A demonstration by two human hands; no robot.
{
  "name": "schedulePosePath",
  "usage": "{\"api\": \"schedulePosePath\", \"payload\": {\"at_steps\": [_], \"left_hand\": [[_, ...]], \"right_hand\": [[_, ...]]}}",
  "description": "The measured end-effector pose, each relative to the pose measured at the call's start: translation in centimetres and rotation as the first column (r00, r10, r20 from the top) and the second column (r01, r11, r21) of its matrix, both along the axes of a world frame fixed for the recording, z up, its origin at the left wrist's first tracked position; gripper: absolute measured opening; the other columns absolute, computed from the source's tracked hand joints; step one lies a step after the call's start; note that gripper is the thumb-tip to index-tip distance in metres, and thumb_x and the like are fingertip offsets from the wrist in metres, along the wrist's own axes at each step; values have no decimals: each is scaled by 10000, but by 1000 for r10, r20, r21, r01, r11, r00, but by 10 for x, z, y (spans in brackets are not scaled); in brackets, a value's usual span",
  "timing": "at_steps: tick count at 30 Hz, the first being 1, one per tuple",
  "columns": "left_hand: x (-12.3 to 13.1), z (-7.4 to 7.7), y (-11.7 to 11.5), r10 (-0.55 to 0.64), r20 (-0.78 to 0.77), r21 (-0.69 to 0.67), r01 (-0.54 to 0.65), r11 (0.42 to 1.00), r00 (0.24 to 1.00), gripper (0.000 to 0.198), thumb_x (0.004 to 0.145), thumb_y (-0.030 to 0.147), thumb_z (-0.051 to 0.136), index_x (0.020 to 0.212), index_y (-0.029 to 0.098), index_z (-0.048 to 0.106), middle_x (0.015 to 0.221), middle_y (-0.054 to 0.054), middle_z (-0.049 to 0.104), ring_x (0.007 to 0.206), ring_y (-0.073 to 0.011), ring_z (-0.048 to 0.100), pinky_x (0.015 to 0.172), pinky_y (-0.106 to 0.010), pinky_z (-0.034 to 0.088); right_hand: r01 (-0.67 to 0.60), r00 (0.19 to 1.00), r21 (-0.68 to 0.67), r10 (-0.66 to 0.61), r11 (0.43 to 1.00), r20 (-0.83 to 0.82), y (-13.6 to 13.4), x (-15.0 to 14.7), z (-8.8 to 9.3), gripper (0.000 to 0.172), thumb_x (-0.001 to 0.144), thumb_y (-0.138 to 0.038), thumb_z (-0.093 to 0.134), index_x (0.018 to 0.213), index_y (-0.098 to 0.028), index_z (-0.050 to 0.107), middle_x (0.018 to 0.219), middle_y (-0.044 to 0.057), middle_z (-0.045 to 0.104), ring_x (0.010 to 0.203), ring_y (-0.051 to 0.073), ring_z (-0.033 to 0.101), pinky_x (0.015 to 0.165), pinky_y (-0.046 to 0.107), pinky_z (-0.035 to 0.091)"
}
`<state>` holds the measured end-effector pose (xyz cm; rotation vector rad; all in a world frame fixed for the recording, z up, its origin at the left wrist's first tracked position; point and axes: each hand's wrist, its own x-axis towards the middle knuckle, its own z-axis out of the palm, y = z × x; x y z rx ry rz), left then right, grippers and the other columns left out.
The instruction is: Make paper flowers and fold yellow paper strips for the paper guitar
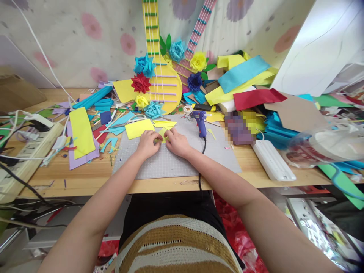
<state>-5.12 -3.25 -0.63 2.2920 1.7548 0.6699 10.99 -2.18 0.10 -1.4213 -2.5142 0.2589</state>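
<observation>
Over the grey cutting mat [176, 165], my left hand [149, 144] and my right hand [176, 142] meet at a small piece of yellow paper [163, 133]. Fingers of both hands are closed on it from either side. Behind my left hand lies a larger yellow paper sheet [138, 128], with a narrow folded yellow strip [165, 124] beside it. A pair of scissors [135, 119] rests just past the sheet. To the right of my right hand stands a purple glue gun [200, 122], its black cord running down across the mat.
Two paper guitars, one yellow [167, 85] and one pink [196, 34], lean against the curtain with paper flowers. Coloured paper is heaped at the right by a white power bank [273, 159]. Power strips and cables [31, 151] crowd the left. Yellow paper [82, 132] lies on purple sheets.
</observation>
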Motion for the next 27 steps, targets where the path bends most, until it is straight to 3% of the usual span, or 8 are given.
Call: {"api": "schedulePosePath", "payload": {"at_steps": [9,13,18,23,27], "left_hand": [[-4,-3,1,-46,30,6,46,999,998,275,670,92,489,850,189,672,918,-67,630,987,-254,495,904,-410,404],[-9,-2,0,-56,65,57,53,997,996,509,613,43,450,1080,167,609,963,-63,625,971,-229,502,918,-396,407],[-19,4,-1,-93,66,62,89,994,994,714,603,37,433,1299,190,476,1139,-37,620,1053,-223,490,964,-381,397],[-23,7,-2,-136,-10,2,136,991,991,739,632,53,428,1355,208,425,1138,-11,644,1083,-216,501,978,-365,403],[-20,10,-5,-142,-68,29,144,989,988,705,655,71,436,1349,193,434,1114,-26,654,1079,-224,507,969,-374,407]], "right_hand": [[-20,1000,-6,20,1000,-12,0,4,-3,355,835,-122,345,1161,-174,475,1159,110,483,876,181,547,649,281,439],[-28,999,-19,27,999,-40,3,6,-4,356,816,-104,339,1122,-184,502,1149,100,495,888,184,544,649,286,444],[-51,971,48,61,998,-232,3,14,0,413,766,-73,344,1135,-178,498,1168,86,551,972,186,553,705,289,453],[-137,962,-18,129,990,-241,1,19,5,416,780,-110,394,1160,-224,522,1053,2,677,904,161,620,745,281,452],[-123,977,-53,112,991,-182,2,20,4,399,805,-151,415,1167,-236,560,1040,-14,697,918,167,640,758,281,456]]}}
